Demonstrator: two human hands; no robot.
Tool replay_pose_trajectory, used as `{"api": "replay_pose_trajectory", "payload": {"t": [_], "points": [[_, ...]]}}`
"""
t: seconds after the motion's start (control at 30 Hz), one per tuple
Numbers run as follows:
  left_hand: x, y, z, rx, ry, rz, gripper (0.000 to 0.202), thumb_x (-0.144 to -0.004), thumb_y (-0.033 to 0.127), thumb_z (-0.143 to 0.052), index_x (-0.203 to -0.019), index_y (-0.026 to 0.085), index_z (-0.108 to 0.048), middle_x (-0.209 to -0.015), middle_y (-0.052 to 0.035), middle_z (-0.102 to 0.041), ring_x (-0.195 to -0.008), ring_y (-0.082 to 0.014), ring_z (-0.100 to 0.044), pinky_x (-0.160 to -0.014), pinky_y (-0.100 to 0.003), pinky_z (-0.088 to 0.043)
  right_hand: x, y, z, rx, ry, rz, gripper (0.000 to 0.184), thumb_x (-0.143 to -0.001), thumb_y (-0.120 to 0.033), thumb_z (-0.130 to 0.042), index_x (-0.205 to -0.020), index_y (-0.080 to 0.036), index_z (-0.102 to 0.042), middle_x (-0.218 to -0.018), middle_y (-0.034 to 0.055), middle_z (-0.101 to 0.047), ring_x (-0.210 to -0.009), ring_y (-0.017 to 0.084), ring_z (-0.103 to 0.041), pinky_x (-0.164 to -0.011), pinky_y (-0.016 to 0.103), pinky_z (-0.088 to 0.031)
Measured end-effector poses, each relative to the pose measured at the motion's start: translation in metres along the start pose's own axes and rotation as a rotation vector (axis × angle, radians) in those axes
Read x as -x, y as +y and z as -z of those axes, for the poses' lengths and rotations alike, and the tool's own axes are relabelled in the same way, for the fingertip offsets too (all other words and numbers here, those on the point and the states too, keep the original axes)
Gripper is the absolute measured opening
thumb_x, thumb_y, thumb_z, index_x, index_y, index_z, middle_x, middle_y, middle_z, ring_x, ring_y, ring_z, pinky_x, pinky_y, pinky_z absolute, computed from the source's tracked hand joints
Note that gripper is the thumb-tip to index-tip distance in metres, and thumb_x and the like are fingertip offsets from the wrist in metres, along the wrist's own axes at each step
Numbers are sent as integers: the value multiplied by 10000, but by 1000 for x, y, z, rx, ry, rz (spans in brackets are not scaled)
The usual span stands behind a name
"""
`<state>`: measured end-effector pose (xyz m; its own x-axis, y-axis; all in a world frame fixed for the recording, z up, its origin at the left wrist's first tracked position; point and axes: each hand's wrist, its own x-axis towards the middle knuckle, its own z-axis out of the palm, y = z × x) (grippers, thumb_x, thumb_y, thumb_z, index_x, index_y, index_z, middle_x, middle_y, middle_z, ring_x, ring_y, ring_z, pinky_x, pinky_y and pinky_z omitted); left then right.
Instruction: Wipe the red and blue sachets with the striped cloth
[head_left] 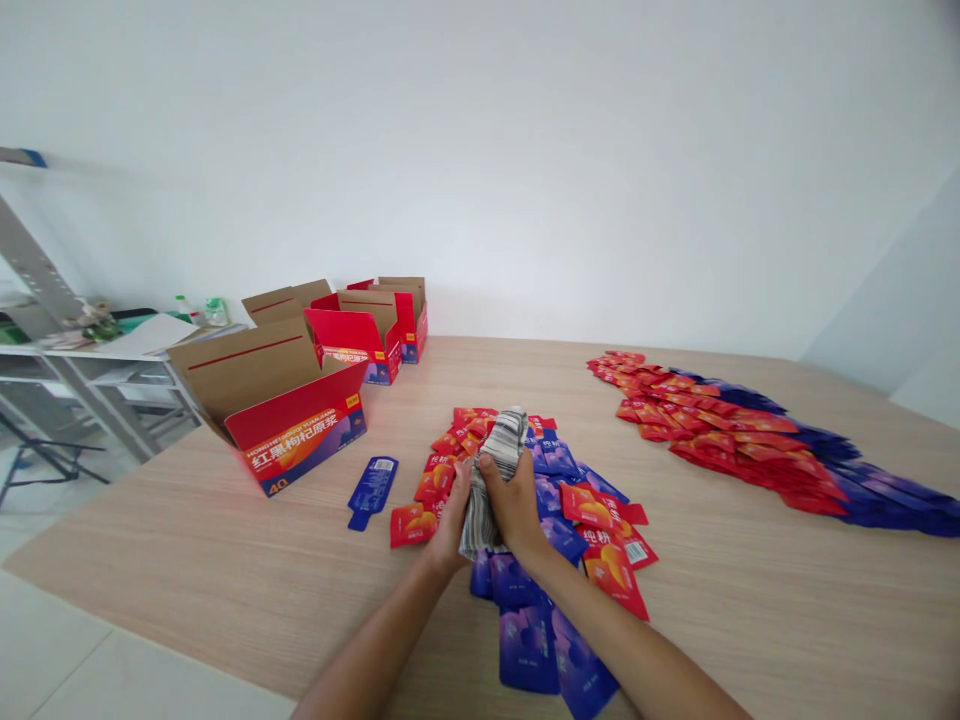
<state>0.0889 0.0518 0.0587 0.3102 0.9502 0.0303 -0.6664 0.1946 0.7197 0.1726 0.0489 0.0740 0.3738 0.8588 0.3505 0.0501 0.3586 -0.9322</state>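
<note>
Both the left hand (454, 510) and the right hand (514, 500) clamp their fingers around a stacked bundle of silvery foil sachets (495, 465), its long axis pointing away toward the white wall (525, 150), over the pale wood-grain counter (225, 570).

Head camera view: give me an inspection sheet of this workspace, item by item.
Surface: light wooden table.
Job's things: pouch stack held edge-up; loose pouches, red and blue, under it.
Clutter: single blue pouch; pouch row at right; three open cartons at left.
Grippers: left hand and right hand both grip the stack.
Cables: nothing seen.
Surroundings: white wall; shelf unit at left.
</note>
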Motion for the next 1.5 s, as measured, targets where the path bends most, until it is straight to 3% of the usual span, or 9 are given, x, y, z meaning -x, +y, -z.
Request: {"api": "replay_pose_trajectory", "payload": {"t": [0.23,0.4,0.6,0.8,0.97,1.1,1.2,1.37,1.5], "points": [[6,8,-13,-45,-101,-101,460,-829,517,-725,-1177,216,-729,-1215,-77,-730,-1347,-288,-543,-1129,-382,-436,-18,1,8,-138,9,-85,457,-798,-562,-737,-1043,-190,-635,-903,35,-713,-787,200,-644,-732,334,-527],[10,17,-19,-48,-155,-45,445,-802,390,-785,-1193,189,-718,-1102,-99,-764,-1171,-310,-668,-1002,-400,-518,-24,-4,13,-220,-46,-90,433,-741,-517,-807,-982,-187,-665,-830,15,-712,-693,167,-624,-660,300,-517],[8,17,-19,-64,-197,46,434,-733,453,-833,-1040,157,-754,-963,-99,-774,-1012,-295,-721,-911,-380,-546,-33,-22,23,-125,-23,-29,407,-724,-510,-813,-939,-186,-695,-827,25,-735,-708,183,-645,-672,305,-522],[4,8,-16,-8,-185,69,383,-754,474,-811,-943,146,-757,-921,-98,-780,-981,-288,-727,-939,-394,-537,-38,-30,29,-19,-48,47,370,-797,-537,-743,-900,-182,-710,-817,26,-738,-734,205,-650,-689,307,-507],[2,5,-15,174,-58,125,346,-794,424,-771,-991,141,-752,-1006,-105,-785,-1061,-301,-710,-1015,-429,-510,-45,-24,35,-15,81,69,424,-881,-564,-648,-1071,-186,-674,-1013,63,-738,-918,242,-664,-832,365,-509],[1,18,-11,264,-49,197,499,-880,511,-640,-1183,120,-698,-1144,-144,-755,-1132,-330,-685,-1044,-478,-493,-40,-17,32,224,-109,175,409,-854,-527,-689,-1093,-196,-649,-1058,81,-704,-971,265,-645,-915,420,-492],[-1,29,-6,283,-40,200,586,-896,556,-585,-1283,122,-649,-1176,-149,-745,-1136,-342,-683,-1044,-491,-492,-22,-9,18,294,-257,217,511,-865,-494,-685,-1274,-209,-578,-1244,109,-635,-1163,286,-588,-1038,457,-451],[-5,37,0,323,61,105,610,-939,557,-496,-1373,141,-594,-1201,-143,-738,-1130,-328,-689,-1054,-490,-485,5,2,1,406,-259,229,859,-834,-507,-728,-1522,-196,-319,-1455,161,-453,-1399,324,-400,-1179,511,-329],[-4,38,-1,341,102,125,714,-974,634,-342,-1404,111,-571,-1216,-173,-729,-1145,-341,-681,-1080,-509,-459,8,9,2,544,-272,308,934,-862,-544,-694,-1568,-167,-215,-1514,199,-380,-1454,352,-326,-1185,556,-322]]}}
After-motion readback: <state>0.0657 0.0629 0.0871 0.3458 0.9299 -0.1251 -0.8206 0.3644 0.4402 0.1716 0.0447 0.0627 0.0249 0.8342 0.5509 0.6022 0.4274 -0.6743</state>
